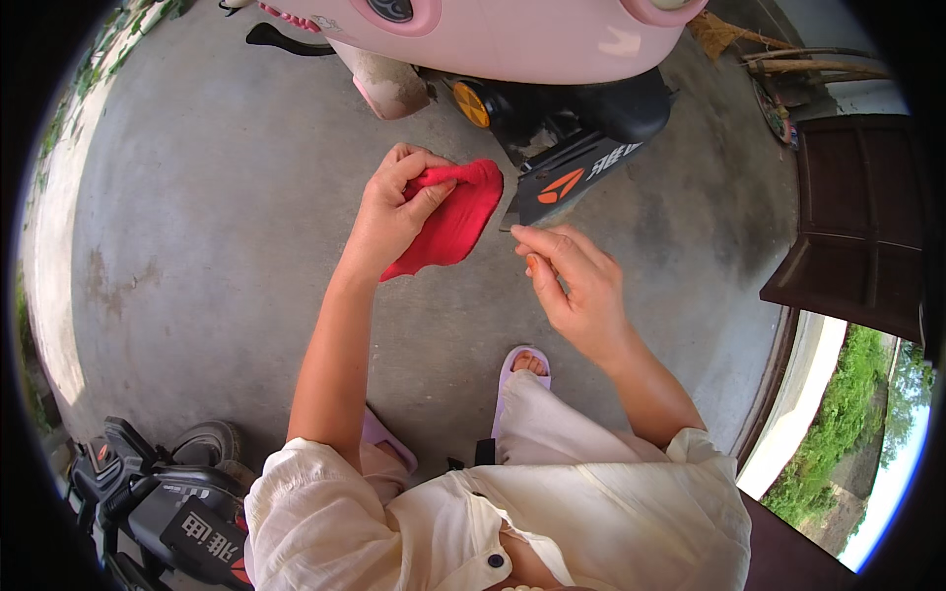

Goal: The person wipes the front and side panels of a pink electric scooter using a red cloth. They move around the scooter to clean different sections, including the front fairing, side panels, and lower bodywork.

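My left hand (399, 203) grips a red cloth (460, 214) by its upper edge, between thumb and bent fingers. The cloth hangs down over the concrete floor. To its right, my right hand (575, 275) is raised with the fingers half curled and the thumb apart from the index finger. Nothing shows in it. Just beyond its fingertips is the black mudguard (573, 181) of a pink electric scooter (517, 41), with an orange logo and white writing. Fingertips and mudguard edge nearly overlap in view; contact cannot be told. A round orange reflector (471, 103) sits beside the mudguard.
A black two-wheeler (177, 510) stands at the lower left. At right, a dark brown door panel (857, 221) borders an opening onto greenery (831, 414). Wooden sticks (809, 66) lie at the upper right. My feet, in lilac slippers (510, 369), are on the concrete floor (222, 244).
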The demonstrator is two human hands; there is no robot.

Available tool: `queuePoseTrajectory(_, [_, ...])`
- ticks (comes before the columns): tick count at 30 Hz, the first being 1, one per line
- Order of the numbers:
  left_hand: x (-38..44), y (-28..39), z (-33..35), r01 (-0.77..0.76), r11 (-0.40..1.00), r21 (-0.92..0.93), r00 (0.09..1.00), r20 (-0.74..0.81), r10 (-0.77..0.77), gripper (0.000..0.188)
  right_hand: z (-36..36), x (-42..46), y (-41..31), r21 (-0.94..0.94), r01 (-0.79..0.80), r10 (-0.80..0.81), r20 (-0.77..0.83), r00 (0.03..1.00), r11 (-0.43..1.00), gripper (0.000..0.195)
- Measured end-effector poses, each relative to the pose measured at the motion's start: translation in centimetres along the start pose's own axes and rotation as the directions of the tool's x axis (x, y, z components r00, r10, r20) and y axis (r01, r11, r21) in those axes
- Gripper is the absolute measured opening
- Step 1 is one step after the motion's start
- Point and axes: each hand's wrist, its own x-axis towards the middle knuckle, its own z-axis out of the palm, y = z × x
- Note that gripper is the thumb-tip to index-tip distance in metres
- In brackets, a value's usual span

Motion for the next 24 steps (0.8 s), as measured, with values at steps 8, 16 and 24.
queuePoseTrajectory(8, [0.6,3.9,2.8,-0.015,0.996,0.082,0.978,-0.207,0.032,0.013,-0.2,-0.8,0.4,0.007,-0.054,0.055,-0.021,0.998,0.998,0.03])
queuePoseTrajectory(16, [4.2,5.4,4.9,-0.216,0.951,0.222,0.825,-0.478,0.3,0.024,-1.0,-1.9,1.3,-0.018,-0.141,0.141,-0.005,0.99,0.99,0.03])
queuePoseTrajectory(24, [4.2,-0.7,4.6,-0.021,0.858,0.514,0.811,-0.493,0.315,0.033,-1.3,-1.7,2.4,0.024,-0.168,0.17,-0.082,0.982,0.985,0.031])
